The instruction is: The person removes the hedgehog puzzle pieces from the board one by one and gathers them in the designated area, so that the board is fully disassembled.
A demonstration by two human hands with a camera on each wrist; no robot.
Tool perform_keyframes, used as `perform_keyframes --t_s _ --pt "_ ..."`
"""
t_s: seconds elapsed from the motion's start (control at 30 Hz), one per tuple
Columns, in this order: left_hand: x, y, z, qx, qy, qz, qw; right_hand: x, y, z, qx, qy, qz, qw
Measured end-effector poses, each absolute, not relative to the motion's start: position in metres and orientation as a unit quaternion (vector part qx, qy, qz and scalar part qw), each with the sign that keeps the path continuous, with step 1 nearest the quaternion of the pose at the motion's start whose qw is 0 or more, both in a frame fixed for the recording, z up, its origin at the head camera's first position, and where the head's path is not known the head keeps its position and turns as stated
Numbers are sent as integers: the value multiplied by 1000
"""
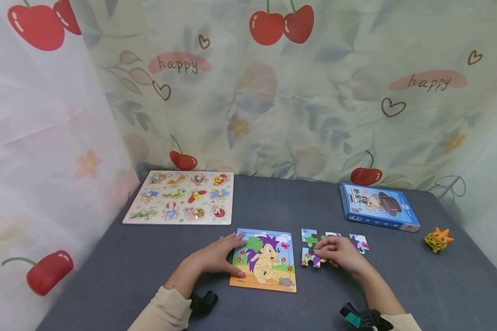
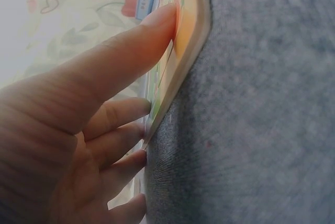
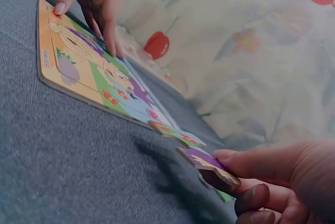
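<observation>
A square hedgehog puzzle board (image 1: 269,259) lies in front of me. My left hand (image 1: 219,255) rests on its left side, thumb pressing the orange lower corner and the other fingers nearly straight along the edge. To the right of the board, my right hand (image 1: 341,253) pinches a purple and yellow puzzle piece (image 3: 201,160) between thumb and fingers, tilted up from the table. A piece with red flowers (image 3: 178,133) is close beside it. Other loose pieces lie around this hand, including a blue and green piece (image 1: 309,236) and a purple one (image 1: 360,242).
An insect picture board (image 1: 178,197) lies at the back left of the dark grey table (image 1: 273,197). A blue box (image 1: 378,207) lies at the back right, with a small orange and yellow figure (image 1: 438,240) nearby. Printed curtains (image 1: 240,138) hang behind.
</observation>
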State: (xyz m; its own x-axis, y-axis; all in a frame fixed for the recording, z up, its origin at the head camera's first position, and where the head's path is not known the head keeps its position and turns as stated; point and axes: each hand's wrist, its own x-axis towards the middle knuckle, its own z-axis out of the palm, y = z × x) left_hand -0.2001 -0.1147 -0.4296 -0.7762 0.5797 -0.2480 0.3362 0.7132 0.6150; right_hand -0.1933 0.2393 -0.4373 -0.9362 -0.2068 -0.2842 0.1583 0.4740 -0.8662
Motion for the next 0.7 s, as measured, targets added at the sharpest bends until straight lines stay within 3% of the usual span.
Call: perform_keyframes --t_s 0.17,0.43,0.7 --pt "-201 -115 -429 257 899 280 219 -193 241 -442 -34 845 -505 171" --pt "-200 -115 -430 268 896 282 214 -190 238 -444 -27 881 -459 109" --pt "-200 -116 -429 266 896 284 212 -186 243 -443 -122 909 -386 98"
